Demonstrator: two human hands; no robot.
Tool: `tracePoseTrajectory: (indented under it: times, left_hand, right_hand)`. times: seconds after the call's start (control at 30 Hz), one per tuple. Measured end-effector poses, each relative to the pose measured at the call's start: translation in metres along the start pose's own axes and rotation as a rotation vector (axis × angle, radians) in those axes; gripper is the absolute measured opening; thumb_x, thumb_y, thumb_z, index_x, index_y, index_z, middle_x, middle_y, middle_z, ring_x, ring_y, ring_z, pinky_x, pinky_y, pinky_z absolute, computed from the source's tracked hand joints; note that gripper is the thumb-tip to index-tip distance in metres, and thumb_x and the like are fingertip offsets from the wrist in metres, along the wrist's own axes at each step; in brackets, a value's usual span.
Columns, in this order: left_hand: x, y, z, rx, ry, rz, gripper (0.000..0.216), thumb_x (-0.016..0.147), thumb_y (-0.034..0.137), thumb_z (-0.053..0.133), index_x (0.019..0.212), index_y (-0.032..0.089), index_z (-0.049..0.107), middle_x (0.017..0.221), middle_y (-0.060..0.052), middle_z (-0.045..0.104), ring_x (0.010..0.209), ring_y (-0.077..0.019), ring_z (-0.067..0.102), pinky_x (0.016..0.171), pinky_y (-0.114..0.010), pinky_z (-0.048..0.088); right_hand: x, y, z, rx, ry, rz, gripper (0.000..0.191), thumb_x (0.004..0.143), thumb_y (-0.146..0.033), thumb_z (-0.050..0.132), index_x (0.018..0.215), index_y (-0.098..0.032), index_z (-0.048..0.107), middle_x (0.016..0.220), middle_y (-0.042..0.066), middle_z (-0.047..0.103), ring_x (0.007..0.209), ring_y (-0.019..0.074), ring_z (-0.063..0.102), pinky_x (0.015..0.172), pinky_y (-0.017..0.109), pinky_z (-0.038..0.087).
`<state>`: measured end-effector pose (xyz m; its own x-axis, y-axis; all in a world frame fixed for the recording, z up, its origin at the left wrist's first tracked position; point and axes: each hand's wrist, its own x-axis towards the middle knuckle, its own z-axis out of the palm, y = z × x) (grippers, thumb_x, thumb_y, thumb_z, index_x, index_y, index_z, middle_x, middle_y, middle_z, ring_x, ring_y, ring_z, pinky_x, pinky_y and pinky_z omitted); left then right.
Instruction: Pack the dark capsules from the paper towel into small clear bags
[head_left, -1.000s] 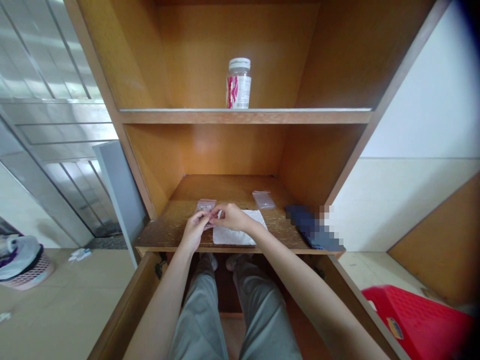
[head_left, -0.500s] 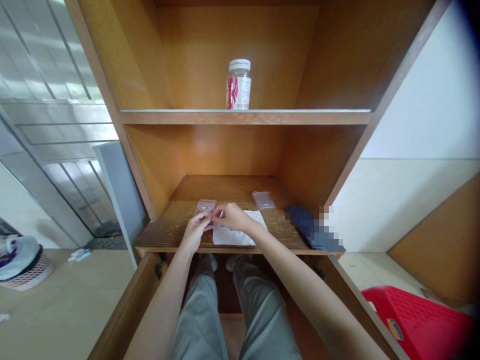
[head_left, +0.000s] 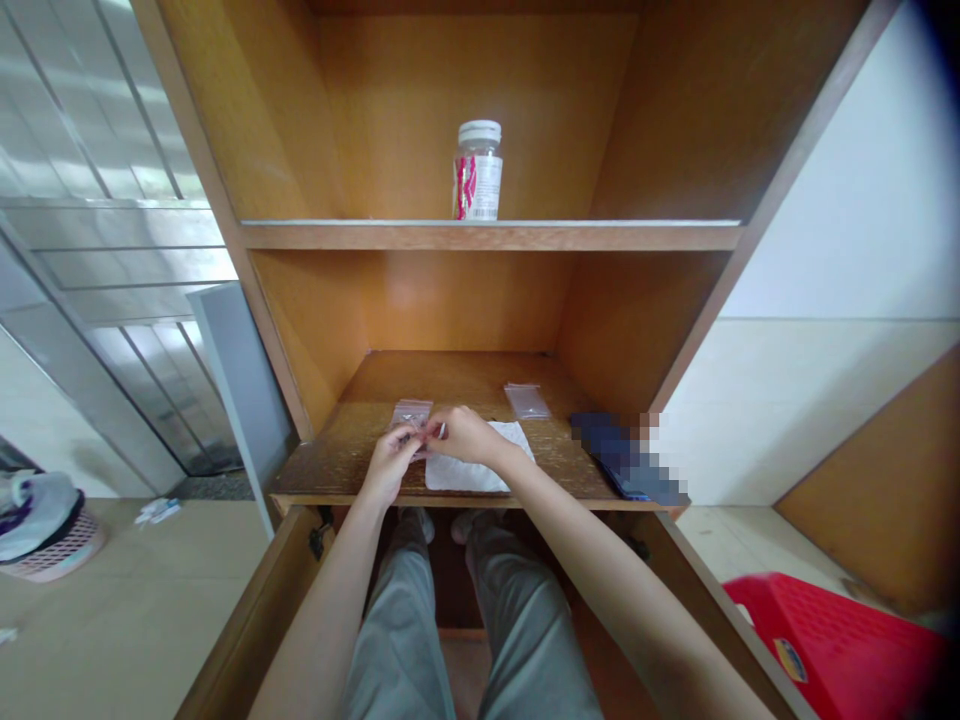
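Note:
My left hand [head_left: 391, 462] and my right hand [head_left: 463, 436] meet fingertip to fingertip over the lower shelf, both closed in a pinch. What sits between the fingers is too small to make out. Just behind and under them lies a clear zip-lock bag [head_left: 412, 410], partly covered by the left fingers. A white paper tissue [head_left: 469, 474] is spread beneath my right hand and wrist. Further back to the right, a second clear zip-lock bag [head_left: 528, 401] rests flat on the wood.
A white-capped plastic jar [head_left: 478, 172] stands on the upper shelf [head_left: 491, 236]. A dark, partly blurred object [head_left: 611, 450] lies at the shelf's right end. Cabinet doors hang open on both sides. A red plastic stool [head_left: 832, 640] is at right, a waste basket [head_left: 60, 545] at left.
Hardly anything differs. My fingertips have shifted very slightly against each other, and the bags, tissue and jar stay in place.

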<state>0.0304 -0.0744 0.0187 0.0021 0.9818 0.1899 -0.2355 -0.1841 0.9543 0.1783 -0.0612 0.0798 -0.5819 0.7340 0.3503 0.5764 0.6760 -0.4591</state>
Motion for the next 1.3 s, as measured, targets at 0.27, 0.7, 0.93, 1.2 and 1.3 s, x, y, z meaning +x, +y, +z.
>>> tracePoseTrajectory:
  times: [0.27, 0.7, 0.93, 1.2, 1.3]
  left_hand:
    - [-0.002, 0.002, 0.002, -0.012, 0.031, 0.007, 0.017, 0.061, 0.028, 0.067, 0.069, 0.014, 0.06, 0.075, -0.002, 0.06, 0.07, -0.013, 0.057, 0.065, -0.028, 0.051]
    - [-0.001, 0.001, 0.001, 0.03, 0.015, 0.024, 0.012, 0.064, 0.024, 0.063, 0.069, 0.014, 0.058, 0.075, -0.001, 0.059, 0.072, -0.0134, 0.057, 0.068, -0.031, 0.052]
    - [0.0, -0.002, 0.001, 0.012, 0.055, 0.018, 0.017, 0.063, 0.026, 0.065, 0.062, 0.014, 0.055, 0.07, 0.001, 0.056, 0.072, -0.0138, 0.058, 0.07, -0.032, 0.052]
    - [-0.001, 0.002, 0.005, -0.003, 0.09, 0.0, 0.022, 0.06, 0.031, 0.068, 0.066, 0.013, 0.057, 0.071, -0.001, 0.058, 0.073, -0.0163, 0.06, 0.068, -0.033, 0.052]
    - [-0.001, 0.002, 0.005, 0.013, 0.083, -0.002, 0.023, 0.06, 0.031, 0.069, 0.066, 0.012, 0.058, 0.071, -0.002, 0.059, 0.071, -0.015, 0.06, 0.067, -0.032, 0.052]
  right_hand:
    - [-0.002, -0.005, 0.0, -0.113, 0.0, 0.041, 0.015, 0.071, -0.022, 0.054, 0.074, -0.019, 0.068, 0.075, 0.005, 0.068, 0.068, 0.0141, 0.06, 0.058, 0.02, 0.036]
    - [0.0, -0.008, 0.009, -0.311, 0.044, 0.106, 0.015, 0.076, -0.026, 0.049, 0.074, -0.02, 0.063, 0.08, 0.005, 0.065, 0.072, 0.0156, 0.058, 0.059, 0.022, 0.033]
    - [0.002, -0.003, 0.001, -0.378, 0.183, 0.206, 0.013, 0.078, -0.024, 0.046, 0.081, -0.019, 0.058, 0.085, 0.005, 0.062, 0.076, 0.0166, 0.057, 0.06, 0.023, 0.034]
    - [-0.003, -0.005, -0.004, -0.404, 0.196, 0.147, 0.02, 0.079, -0.019, 0.043, 0.095, -0.019, 0.055, 0.095, 0.005, 0.059, 0.076, 0.0152, 0.056, 0.061, 0.023, 0.035]
    - [-0.004, -0.006, -0.002, -0.431, 0.109, 0.03, 0.024, 0.081, -0.015, 0.041, 0.095, -0.02, 0.059, 0.1, 0.005, 0.06, 0.084, 0.016, 0.057, 0.066, 0.023, 0.037]
